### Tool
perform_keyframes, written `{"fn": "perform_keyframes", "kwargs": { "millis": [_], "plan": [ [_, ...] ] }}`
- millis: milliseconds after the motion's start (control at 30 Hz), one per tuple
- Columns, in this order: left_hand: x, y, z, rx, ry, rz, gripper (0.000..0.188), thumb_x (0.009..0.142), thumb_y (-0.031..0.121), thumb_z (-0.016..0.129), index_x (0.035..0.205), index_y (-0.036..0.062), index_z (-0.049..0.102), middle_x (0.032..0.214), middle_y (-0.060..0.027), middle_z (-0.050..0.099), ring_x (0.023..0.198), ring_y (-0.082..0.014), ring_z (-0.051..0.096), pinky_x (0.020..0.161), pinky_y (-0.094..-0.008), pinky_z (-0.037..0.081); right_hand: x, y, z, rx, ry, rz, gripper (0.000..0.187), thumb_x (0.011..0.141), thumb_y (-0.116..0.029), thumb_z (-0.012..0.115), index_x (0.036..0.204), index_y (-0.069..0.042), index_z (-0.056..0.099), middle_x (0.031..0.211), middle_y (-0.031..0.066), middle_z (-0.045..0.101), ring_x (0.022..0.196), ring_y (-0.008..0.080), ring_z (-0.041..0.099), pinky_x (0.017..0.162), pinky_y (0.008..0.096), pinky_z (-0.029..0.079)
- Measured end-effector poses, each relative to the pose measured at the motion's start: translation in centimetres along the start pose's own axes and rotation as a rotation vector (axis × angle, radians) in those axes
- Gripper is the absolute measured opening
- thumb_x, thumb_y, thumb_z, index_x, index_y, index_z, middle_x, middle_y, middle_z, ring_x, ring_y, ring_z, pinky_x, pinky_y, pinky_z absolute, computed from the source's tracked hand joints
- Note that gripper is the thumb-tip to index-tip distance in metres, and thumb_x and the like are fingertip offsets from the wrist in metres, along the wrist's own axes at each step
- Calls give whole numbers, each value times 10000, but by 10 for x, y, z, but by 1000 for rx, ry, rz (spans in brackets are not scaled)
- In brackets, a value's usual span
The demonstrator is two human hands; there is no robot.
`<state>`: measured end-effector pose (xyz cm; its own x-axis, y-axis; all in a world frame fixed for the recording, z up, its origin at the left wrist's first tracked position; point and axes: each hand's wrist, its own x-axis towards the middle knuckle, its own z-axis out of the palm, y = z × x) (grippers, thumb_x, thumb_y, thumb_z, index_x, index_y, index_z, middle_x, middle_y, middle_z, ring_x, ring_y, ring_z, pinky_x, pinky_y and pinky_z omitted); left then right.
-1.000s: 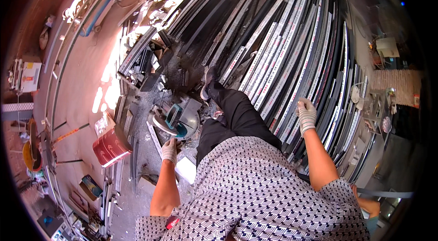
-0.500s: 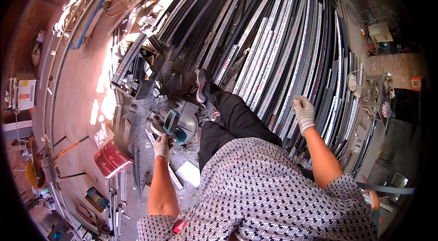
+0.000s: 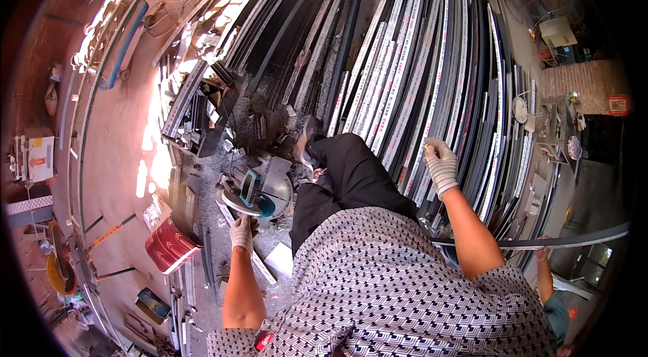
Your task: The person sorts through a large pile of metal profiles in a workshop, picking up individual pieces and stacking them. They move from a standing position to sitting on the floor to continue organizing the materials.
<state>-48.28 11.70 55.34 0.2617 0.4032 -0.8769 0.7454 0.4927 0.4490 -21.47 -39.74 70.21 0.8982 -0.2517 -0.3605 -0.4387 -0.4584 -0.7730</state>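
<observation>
My left hand (image 3: 241, 232), in a pale knitted glove, is closed at the near edge of a teal miter saw (image 3: 251, 188). It appears to grip the saw's handle, though the fingers partly hide it. A round, shiny saw base (image 3: 277, 196) shows beside the saw head. Over the long profile bars (image 3: 405, 73) on the right, my right hand (image 3: 441, 164) is raised with its gloved fingers curled together. Whatever it may pinch is too small to make out. A narrow white strip (image 3: 260, 259) lies below the saw, next to a white sheet (image 3: 279, 260).
Offcuts (image 3: 199, 114) are heaped beyond the saw. To the left lies a red package (image 3: 172, 247). At the right, another person's hand (image 3: 543, 249) touches a long grey bar (image 3: 574, 241) that passes behind my right arm. A white fan (image 3: 520, 110) stands farther off.
My left hand has drawn slightly nearer to me at the saw. My right hand has shifted a little left. The grey bar at the right now reaches farther in, behind my arm.
</observation>
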Motion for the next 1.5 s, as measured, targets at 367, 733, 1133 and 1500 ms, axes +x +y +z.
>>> {"fn": "perform_keyframes", "kwargs": {
  "millis": [367, 733, 1133, 1500],
  "plan": [
    [-55, -10, -10, -236, 144, 0, 191, 978, 237, 610, 969, 47, 604, 769, -52, 635, 598, -156, 606, 501, -264, 479, 39, -8, 26, 74, -27, -40, 211, 990, -112, 590, 1163, -24, 672, 853, -6, 623, 730, 69, 543, 691, 252, 486],
    [-15, 44, 46, 60, 25, -176, 278, 936, 331, 665, 1063, 83, 647, 854, -62, 724, 718, -208, 721, 554, -332, 543, 106, -18, 51, 190, 36, 160, 179, 990, -106, 592, 1122, -20, 678, 861, -17, 640, 748, 71, 560, 706, 252, 491],
    [61, 408, 182, 70, -34, 254, 300, 965, 327, 638, 1111, 67, 673, 951, -65, 729, 752, -158, 696, 646, -277, 552, 219, -57, 67, 147, 125, 337, 156, 993, -147, 621, 1102, -65, 696, 850, -11, 655, 714, 81, 565, 668, 259, 494],
    [77, 411, 226, 288, -105, 17, 304, 970, 345, 632, 1115, 81, 672, 919, -28, 730, 787, -152, 706, 658, -304, 536, 268, -115, 59, 305, 205, 392, 149, 992, -158, 633, 1107, -89, 699, 867, 20, 691, 650, 86, 597, 555, 264, 508]
  ]
}}
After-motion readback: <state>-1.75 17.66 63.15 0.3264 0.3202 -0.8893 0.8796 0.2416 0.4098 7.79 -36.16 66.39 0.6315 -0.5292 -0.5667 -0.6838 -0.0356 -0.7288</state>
